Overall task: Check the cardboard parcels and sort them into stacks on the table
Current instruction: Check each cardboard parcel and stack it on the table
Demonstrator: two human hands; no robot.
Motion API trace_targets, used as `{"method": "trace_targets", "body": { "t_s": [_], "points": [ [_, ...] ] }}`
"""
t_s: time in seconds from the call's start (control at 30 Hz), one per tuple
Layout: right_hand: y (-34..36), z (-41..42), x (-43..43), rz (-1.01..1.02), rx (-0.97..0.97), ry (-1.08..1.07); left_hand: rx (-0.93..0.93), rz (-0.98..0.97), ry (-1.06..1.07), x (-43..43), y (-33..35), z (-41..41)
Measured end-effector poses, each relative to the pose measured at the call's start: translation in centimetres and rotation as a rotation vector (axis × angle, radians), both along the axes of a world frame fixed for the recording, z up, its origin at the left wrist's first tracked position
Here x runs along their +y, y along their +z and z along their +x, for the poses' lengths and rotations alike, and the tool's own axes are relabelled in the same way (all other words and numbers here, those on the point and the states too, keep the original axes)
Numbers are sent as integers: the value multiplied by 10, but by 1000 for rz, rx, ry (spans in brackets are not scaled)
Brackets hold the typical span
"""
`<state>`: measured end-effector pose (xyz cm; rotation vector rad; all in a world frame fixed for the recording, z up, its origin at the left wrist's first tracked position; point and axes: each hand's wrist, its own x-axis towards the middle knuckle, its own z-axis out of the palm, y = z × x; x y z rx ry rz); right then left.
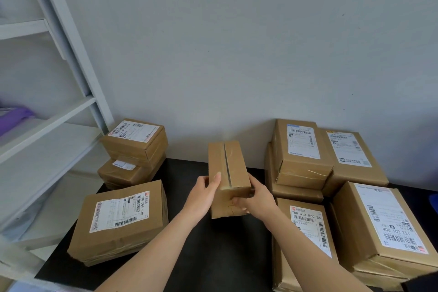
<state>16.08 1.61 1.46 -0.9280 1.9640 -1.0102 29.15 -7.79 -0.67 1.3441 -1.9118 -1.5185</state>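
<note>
I hold a small taped cardboard parcel [228,168] above the middle of the black table [213,256]. Its seam faces up and no label shows. My left hand [203,193] grips its near left edge, thumb on top. My right hand [257,199] grips its near right corner, fingers curled under the front face. A labelled parcel [120,220] lies at the front left on a flatter one. A stack of two parcels [134,149] stands at the back left. On the right are several labelled parcels in stacks [301,154], [353,161], [305,232], [388,227].
A white metal shelf unit [47,121] stands to the left of the table, with a purple object [14,116] on one shelf. A plain grey wall [237,54] runs behind the table. A blue thing [433,201] shows at the right edge.
</note>
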Motion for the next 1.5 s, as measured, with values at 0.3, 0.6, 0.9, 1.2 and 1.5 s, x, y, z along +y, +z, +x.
{"method": "trace_targets", "body": {
  "t_s": [0.3,0.6,0.9,1.2,1.5],
  "points": [
    [11,-9,-8,-60,79,-72,-176,-338,-6,-4,20,-1],
    [15,-16,-22,-55,140,-105,-200,-375,60,-13,26,-6],
    [12,-20,-36,-43,170,-117,-206,-249,91,-21,20,-12],
    [3,-19,-57,-10,88,-85,-120,-188,105,-42,20,-27],
    [3,-26,-74,50,99,-86,-33,-211,41,-58,21,-37]
  ]
}}
